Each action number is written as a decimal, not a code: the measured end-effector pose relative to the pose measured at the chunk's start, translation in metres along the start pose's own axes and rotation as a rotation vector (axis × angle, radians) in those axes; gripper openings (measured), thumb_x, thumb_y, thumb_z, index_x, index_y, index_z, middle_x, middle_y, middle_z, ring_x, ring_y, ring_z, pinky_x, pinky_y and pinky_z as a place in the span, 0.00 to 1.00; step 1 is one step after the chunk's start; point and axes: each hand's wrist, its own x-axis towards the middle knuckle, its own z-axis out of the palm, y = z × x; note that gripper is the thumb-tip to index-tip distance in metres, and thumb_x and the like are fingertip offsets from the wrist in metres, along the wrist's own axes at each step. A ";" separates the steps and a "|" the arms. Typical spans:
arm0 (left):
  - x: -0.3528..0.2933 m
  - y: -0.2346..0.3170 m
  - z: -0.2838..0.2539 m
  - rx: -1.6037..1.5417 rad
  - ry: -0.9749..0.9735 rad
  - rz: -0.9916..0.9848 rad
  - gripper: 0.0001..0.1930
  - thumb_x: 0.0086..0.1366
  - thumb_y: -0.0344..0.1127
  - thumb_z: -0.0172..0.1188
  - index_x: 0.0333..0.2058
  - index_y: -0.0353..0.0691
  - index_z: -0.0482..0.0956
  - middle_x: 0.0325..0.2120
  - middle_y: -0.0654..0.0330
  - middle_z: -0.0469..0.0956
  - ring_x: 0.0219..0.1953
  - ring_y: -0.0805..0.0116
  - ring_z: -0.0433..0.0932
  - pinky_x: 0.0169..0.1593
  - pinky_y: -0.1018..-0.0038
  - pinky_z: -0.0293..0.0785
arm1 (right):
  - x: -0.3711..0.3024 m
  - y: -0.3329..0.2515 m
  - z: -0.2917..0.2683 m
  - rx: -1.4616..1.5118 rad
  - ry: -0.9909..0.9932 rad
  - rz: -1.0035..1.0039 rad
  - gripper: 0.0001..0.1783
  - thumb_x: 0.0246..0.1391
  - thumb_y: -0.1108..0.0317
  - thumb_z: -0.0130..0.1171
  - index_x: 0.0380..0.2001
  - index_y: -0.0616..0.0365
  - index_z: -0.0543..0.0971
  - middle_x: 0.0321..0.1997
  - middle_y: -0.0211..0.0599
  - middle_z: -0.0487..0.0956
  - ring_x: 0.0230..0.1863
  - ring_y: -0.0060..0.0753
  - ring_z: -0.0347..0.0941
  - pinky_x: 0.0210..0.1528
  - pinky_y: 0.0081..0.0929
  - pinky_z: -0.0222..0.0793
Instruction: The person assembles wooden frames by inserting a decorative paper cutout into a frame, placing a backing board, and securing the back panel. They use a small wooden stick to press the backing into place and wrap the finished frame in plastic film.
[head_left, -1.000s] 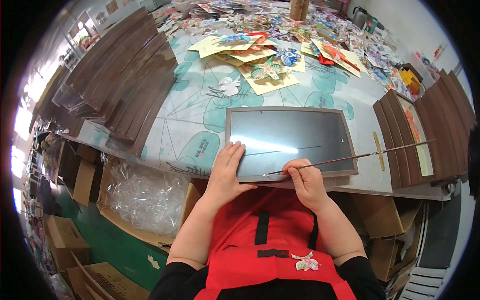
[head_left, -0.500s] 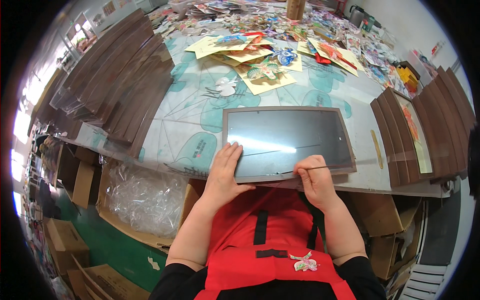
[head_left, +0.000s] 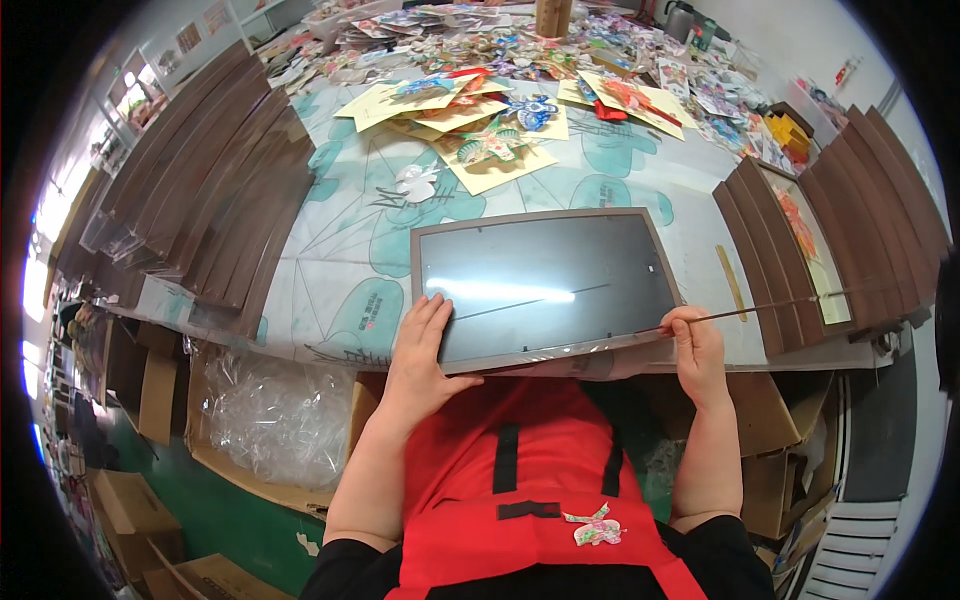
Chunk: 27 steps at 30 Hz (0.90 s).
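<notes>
A brown picture frame (head_left: 641, 225) lies back up before me, its dark grey backing board (head_left: 540, 265) reflecting a bright streak of light. My left hand (head_left: 422, 345) rests on the frame's near left corner, fingers stretched over the backing and thumb along the near edge. At the near right corner, my right hand (head_left: 698, 350) pinches a thin dark rod (head_left: 765, 308). One end of it touches the frame's edge, while the rest sticks out to the right. Small dark tabs show along the rim of the backing.
Stacked brown frames stand at left (head_left: 200, 200) and right (head_left: 880, 210). Yellow cards with coloured cut-outs (head_left: 500, 150) and a white cut-out (head_left: 416, 183) lie beyond. A yellowish strip (head_left: 731, 283) lies right of the frame. Below the table sits a carton of clear plastic (head_left: 280, 420).
My right hand has slid rightward along the frame's near edge to its right corner, carrying the rod. My left hand keeps its place on the frame. The whole view has shifted slightly.
</notes>
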 end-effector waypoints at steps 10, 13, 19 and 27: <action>-0.001 0.000 0.001 0.026 -0.006 -0.006 0.50 0.33 0.35 0.78 0.58 0.35 0.63 0.61 0.48 0.59 0.65 0.46 0.55 0.65 0.58 0.56 | 0.000 0.059 -0.060 0.098 0.300 0.459 0.17 0.65 0.66 0.39 0.30 0.64 0.73 0.25 0.40 0.75 0.31 0.33 0.73 0.37 0.29 0.68; 0.000 0.001 0.002 0.028 -0.015 0.011 0.50 0.32 0.36 0.78 0.58 0.36 0.64 0.61 0.48 0.59 0.65 0.46 0.54 0.65 0.58 0.56 | -0.008 0.117 -0.060 -0.365 0.157 0.498 0.16 0.62 0.65 0.41 0.32 0.64 0.75 0.29 0.50 0.78 0.35 0.49 0.75 0.40 0.40 0.68; -0.002 0.001 0.002 0.019 -0.006 -0.006 0.50 0.31 0.38 0.78 0.57 0.37 0.65 0.61 0.49 0.59 0.65 0.46 0.54 0.65 0.57 0.54 | 0.005 0.100 -0.049 -0.423 0.206 0.422 0.19 0.62 0.60 0.47 0.49 0.63 0.73 0.47 0.51 0.76 0.52 0.52 0.71 0.53 0.41 0.67; -0.004 0.005 0.001 0.064 0.017 0.016 0.48 0.34 0.38 0.77 0.57 0.36 0.66 0.61 0.47 0.59 0.65 0.45 0.55 0.64 0.57 0.56 | 0.002 -0.012 -0.010 1.725 0.180 0.321 0.42 0.59 0.38 0.43 0.66 0.54 0.51 0.69 0.50 0.53 0.66 0.58 0.54 0.65 0.53 0.53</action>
